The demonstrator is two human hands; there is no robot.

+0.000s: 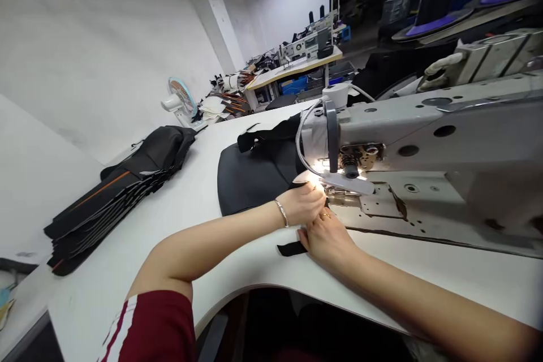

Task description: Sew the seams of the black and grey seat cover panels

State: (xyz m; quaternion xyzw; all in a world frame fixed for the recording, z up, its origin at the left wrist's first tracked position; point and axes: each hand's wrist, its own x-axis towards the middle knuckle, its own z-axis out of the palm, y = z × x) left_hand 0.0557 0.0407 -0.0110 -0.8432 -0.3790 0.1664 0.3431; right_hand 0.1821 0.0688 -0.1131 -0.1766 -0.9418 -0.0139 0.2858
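Observation:
Both my hands meet at the needle area of a grey industrial sewing machine. My left hand, with a bracelet on its wrist, is curled with its fingers pinched together right under the lit presser foot. My right hand, wearing a ring, lies on a small black fabric strip and presses it to the table. A large black fabric piece spreads out just behind my left hand. The bright lamp glare hides what my left fingers pinch.
A stack of black fabric pieces with an orange stripe lies at the left on the white table. A small fan stands at the far edge. More sewing stations stand behind. The table edge curves in front of me.

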